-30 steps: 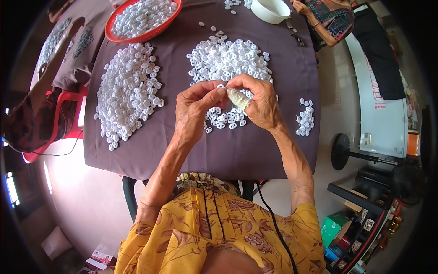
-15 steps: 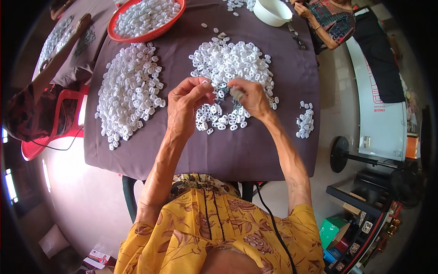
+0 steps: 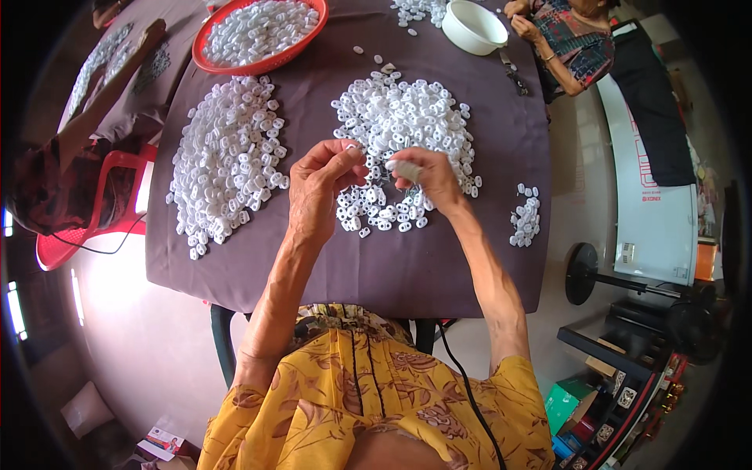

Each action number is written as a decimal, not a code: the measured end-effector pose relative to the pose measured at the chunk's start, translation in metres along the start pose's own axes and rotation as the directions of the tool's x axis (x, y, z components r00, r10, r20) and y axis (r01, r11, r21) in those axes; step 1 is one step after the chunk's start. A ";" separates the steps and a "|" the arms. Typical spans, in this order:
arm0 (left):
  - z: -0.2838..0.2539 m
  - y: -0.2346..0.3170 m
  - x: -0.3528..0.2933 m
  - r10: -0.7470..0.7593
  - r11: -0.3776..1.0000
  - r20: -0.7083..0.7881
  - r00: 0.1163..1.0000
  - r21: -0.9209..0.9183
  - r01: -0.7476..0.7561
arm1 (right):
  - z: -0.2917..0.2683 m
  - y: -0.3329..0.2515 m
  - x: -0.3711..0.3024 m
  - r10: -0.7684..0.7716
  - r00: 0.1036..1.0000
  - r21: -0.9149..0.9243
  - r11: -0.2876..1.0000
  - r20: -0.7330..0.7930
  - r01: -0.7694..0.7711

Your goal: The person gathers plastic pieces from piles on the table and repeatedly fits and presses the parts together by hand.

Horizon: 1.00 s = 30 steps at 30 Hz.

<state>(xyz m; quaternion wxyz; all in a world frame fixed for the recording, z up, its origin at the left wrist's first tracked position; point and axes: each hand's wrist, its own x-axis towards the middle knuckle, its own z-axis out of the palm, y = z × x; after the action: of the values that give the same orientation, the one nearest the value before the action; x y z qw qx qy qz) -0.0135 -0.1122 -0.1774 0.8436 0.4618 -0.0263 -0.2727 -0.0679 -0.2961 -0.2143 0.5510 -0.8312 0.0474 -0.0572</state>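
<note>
My left hand (image 3: 315, 188) is closed in a pinch on a small white oval plastic piece (image 3: 352, 147), held just above the table. To its right, my right hand (image 3: 432, 178) has its fingers curled together, and a pale wrapping covers its thumb. Whether the white spot at that thumb's tip is another piece I cannot tell. Beyond and beneath both hands spreads a pile of white two-holed oval pieces (image 3: 407, 110). Some small dark bits lie among the pieces between my hands.
A larger pile of white pieces (image 3: 227, 157) lies left, below a red basket (image 3: 205, 61) full of them. At right is a small cluster (image 3: 525, 219). A white bowl (image 3: 474, 27) and a dark-handled tool (image 3: 513, 74) lie far right. Other people sit at the table's far right and left.
My right hand has turned, bringing its wrapped thumb into plainer view, and has dropped slightly toward me. My left hand keeps its pinch almost in place. The whole view has shifted slightly.
</note>
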 end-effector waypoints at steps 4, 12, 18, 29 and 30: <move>0.003 -0.005 -0.001 -0.048 0.999 0.003 0.999 0.003 0.048 | -0.015 -0.032 -0.008 0.271 0.961 0.486 0.835 0.047 -0.259; 0.020 -0.011 -0.010 -0.062 0.985 0.146 0.987 -0.152 0.084 | -0.009 -0.069 -0.021 0.152 0.985 0.392 0.914 -0.081 -0.109; 0.025 -0.009 -0.014 -0.054 0.979 0.158 0.986 -0.184 0.083 | -0.008 -0.075 -0.029 0.018 0.986 0.162 0.987 -0.165 0.009; 0.029 -0.010 -0.014 -0.101 0.977 0.171 0.980 -0.171 0.131 | -0.017 -0.082 -0.033 -0.115 0.975 -0.131 0.987 -0.190 0.091; 0.029 -0.011 -0.013 -0.119 0.975 0.163 0.979 -0.170 0.147 | -0.017 -0.081 -0.034 -0.076 0.980 -0.089 0.994 -0.186 0.060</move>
<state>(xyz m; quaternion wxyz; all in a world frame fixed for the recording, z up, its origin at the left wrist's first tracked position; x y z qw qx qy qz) -0.0379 -0.1324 -0.1665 0.8574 0.3619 -0.0346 -0.3642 -0.1024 -0.2756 -0.1347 0.5066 -0.8454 0.0733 -0.1528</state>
